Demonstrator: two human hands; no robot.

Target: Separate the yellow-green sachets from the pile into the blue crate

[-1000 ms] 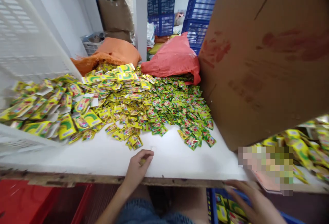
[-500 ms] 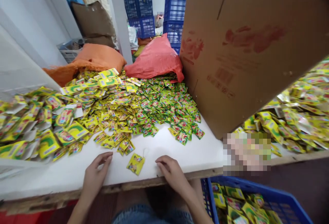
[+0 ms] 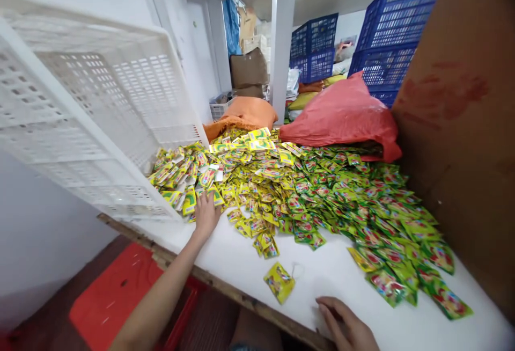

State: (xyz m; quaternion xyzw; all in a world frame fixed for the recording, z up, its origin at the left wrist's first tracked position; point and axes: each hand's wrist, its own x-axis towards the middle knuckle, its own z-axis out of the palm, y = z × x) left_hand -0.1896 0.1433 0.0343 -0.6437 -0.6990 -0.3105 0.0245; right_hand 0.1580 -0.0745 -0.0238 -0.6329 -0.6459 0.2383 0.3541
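Observation:
My left hand (image 3: 207,216) reaches out to the left, its fingers stretched over the near edge of a pile of yellow-green cartons (image 3: 189,200). The fingertips touch a yellow carton (image 3: 217,196); no firm grip on it shows. Near the front edge of the white table, my right hand (image 3: 348,325) rests with loosely bent fingers apart and nothing in them. Between the hands lies a single yellow sachet (image 3: 279,282), with a small thin clear loop (image 3: 295,270) beside it. Behind them spread heaps of yellow sachets (image 3: 257,200) and green sachets (image 3: 362,217).
A white plastic crate (image 3: 120,82) lies tipped at the left, open toward the cartons. An orange sack (image 3: 251,109) and a red sack (image 3: 341,112) lie behind the heaps. A cardboard box (image 3: 454,141) stands at the right. Below the table edge is a red stool (image 3: 116,297).
My left hand has moved out to the cartons on the left. The view has turned left, showing more of the white crate. The right hand stays by the table edge.

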